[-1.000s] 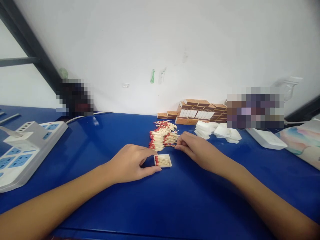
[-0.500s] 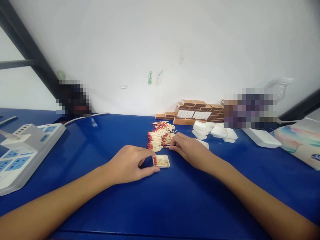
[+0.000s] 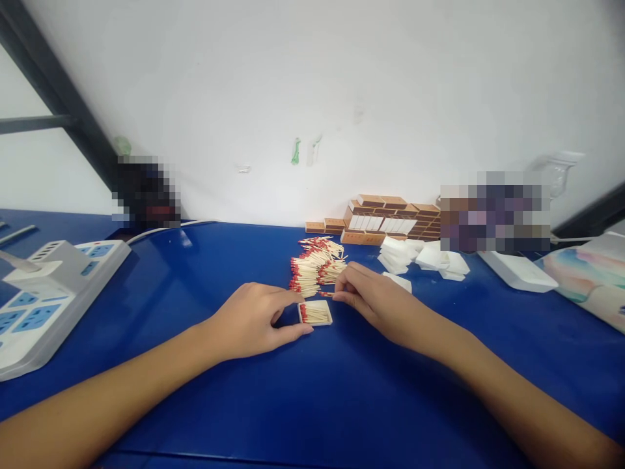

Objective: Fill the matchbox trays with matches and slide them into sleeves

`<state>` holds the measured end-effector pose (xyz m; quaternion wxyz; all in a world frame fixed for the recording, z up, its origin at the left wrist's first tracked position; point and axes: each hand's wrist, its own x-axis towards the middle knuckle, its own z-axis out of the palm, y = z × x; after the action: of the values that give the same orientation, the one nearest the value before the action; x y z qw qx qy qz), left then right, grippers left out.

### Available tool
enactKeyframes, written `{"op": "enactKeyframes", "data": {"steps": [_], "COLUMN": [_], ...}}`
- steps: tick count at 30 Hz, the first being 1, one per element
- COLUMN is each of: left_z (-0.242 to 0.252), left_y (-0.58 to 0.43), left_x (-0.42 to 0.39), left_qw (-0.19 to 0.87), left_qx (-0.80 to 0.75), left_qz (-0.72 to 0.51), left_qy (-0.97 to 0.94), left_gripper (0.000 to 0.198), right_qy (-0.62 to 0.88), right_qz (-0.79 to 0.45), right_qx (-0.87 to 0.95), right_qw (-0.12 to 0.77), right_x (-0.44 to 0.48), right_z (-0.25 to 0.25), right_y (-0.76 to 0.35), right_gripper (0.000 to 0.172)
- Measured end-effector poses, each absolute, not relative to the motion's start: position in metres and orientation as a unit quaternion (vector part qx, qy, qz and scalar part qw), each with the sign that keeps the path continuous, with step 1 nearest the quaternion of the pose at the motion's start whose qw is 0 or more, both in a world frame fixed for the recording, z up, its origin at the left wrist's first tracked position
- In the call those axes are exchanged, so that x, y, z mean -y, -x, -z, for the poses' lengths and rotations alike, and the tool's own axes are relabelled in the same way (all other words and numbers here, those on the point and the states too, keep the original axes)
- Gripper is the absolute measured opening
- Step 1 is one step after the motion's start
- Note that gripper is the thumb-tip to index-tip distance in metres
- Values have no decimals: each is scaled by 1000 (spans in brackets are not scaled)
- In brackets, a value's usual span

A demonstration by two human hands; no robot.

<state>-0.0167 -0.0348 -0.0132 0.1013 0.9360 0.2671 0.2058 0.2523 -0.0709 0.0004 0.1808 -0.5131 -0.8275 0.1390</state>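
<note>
Head view. The left hand [image 3: 254, 319] rests on the blue bench [image 3: 312, 397] near its middle, thumb and forefinger curled round the left end of a small white tray [image 3: 315, 313] and pinching it in place; the tray lies flat and is partly filled with red-tipped matches laid side by side. The right hand [image 3: 378, 301] lies just to the tray's right, its fingertips pressed together on what appears to be a single match [image 3: 326, 294], held just beyond the tray's far side. Just behind the tray, toward the far edge of the bench, lies a loose pile of matches [image 3: 316, 268]. Further back, against the wall, stands a stack of brown boxes [image 3: 390, 218], with a heap of empty white trays [image 3: 422, 257] before it. A power strip [image 3: 53, 293] sits at the left edge. The tray is judged very light and thin-walled, easily crushed or slid on the smooth bench, so it is best held by its short end walls. A match is judged light, stiff and brittle, best taken at mid-shaft or at the bare end, clear of the red head.
</note>
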Motion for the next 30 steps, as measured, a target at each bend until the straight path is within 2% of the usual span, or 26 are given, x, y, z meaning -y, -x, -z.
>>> {"op": "enactKeyframes", "data": {"steps": [20, 30], "left_z": [12, 14], "left_y": [17, 17], "left_x": [34, 34], "left_qw": [109, 106], "left_qx": [-272, -273], "left_qz": [-199, -197], "left_qy": [-935, -936], "left_gripper": [38, 39], "right_qy": [505, 452], "right_qz": [-186, -198], "right_qx": [820, 833], "right_qw": [196, 251], "right_x": [74, 77], "right_z": [2, 1], "right_y": [-246, -239], "right_gripper": [12, 10]}}
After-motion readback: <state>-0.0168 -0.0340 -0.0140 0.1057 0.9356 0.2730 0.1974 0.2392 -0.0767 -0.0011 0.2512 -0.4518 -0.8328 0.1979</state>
